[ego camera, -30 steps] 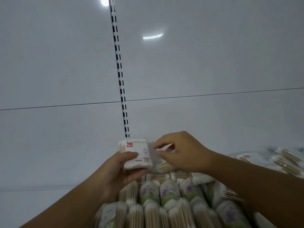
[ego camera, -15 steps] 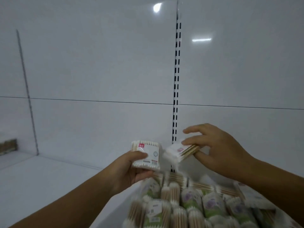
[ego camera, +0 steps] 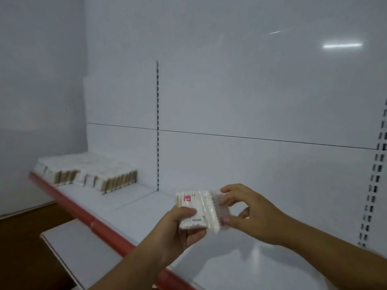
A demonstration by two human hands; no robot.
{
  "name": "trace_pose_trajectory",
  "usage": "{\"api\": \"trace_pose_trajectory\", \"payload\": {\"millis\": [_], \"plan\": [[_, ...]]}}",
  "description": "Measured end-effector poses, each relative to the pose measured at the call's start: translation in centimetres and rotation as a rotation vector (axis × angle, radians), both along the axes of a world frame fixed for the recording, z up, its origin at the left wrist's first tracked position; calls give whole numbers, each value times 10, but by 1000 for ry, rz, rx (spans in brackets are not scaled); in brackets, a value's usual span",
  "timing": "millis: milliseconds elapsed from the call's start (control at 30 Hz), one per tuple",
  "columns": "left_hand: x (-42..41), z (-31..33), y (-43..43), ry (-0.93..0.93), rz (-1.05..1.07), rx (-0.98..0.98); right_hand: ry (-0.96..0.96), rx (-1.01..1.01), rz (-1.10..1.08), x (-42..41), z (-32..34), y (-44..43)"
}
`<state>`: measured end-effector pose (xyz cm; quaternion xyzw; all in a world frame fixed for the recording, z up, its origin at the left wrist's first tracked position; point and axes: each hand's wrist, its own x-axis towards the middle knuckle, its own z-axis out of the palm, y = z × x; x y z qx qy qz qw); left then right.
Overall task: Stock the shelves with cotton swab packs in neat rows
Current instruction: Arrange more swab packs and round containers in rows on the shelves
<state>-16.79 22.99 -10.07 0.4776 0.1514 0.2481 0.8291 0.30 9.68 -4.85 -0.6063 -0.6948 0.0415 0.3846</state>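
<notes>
My left hand [ego camera: 182, 226] grips a white cotton swab pack [ego camera: 191, 208] with a red label, held upright above the white shelf [ego camera: 240, 254]. My right hand [ego camera: 251, 214] pinches a second swab pack [ego camera: 213, 213] by its clear wrapper and holds it against the right side of the first. Far to the left on the same shelf stand rows of stocked swab packs [ego camera: 98, 173], lined up from the back panel to the front edge.
The shelf has a red front strip [ego camera: 83, 212]. A slotted upright [ego camera: 157, 126] divides the back panel, and another slotted upright [ego camera: 374, 185] runs at the right. A lower white shelf [ego camera: 79, 254] juts out below left, over a brown floor [ego camera: 25, 248].
The view has swung left, away from the heap of loose packs, which is out of sight. My right hand has brought its pack against the one in my left hand.
</notes>
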Motion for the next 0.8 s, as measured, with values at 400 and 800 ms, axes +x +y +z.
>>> {"api": "trace_pose_trajectory", "payload": {"millis": [400,800], "plan": [[-148,-18,120,21,215,1,364,-217,-41,-113,-33,162],[-221,-18,296,66,325,34,430,-51,-15,-168,-21,362]]}}
